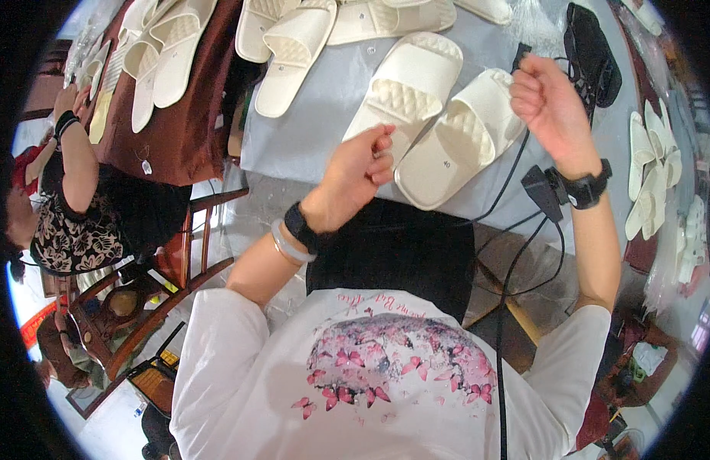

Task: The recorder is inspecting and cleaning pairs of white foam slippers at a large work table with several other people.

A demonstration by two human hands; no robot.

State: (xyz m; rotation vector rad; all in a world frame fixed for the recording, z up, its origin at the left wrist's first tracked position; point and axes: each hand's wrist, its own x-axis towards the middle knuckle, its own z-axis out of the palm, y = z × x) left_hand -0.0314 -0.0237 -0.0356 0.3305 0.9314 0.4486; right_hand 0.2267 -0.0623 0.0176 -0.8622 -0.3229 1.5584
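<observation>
A pair of cream slippers lies in front of me on a pale grey covering, the left slipper (416,73) beside the right slipper (455,157), with quilted footbeds and wide straps. My left hand (360,165) is closed, fingers curled in a pinch over the heel end of the left slipper. Whatever its fingertips hold, if anything, is hidden. Beside the strap of the other slipper, my right hand (550,107) is also closed, its fingers curled inward. A small black piece (521,55) shows just past its fingertips; I cannot tell whether the hand holds it.
More cream slippers (294,54) lie at the far edge, and others (650,172) at the right. A black shoe-like item (593,57) sits beyond my right hand. Black cable (508,180) trails off the table. At left, another person (83,192) works by a brown-covered table (194,130).
</observation>
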